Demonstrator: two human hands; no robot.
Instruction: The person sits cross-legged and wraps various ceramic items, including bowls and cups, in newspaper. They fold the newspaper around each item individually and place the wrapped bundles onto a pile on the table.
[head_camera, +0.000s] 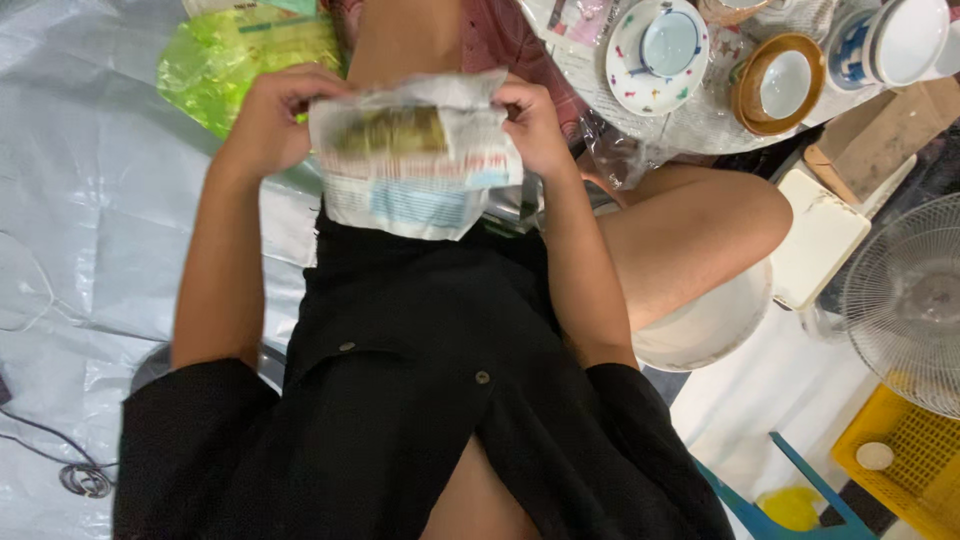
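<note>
Head view: cups sit on saucers on the table at upper right; their insides look empty. Your left hand and right hand each pinch an upper corner of the newspaper bundle, fingers curled over its top edge, above your lap.

A silver plastic sheet is covering the floor from seven to eleven o'clock, with a green plastic bag lying on it at eleven. At one o'clock, a round table is carrying a dotted saucer, a brown-rimmed bowl and stacked white cups.
</note>
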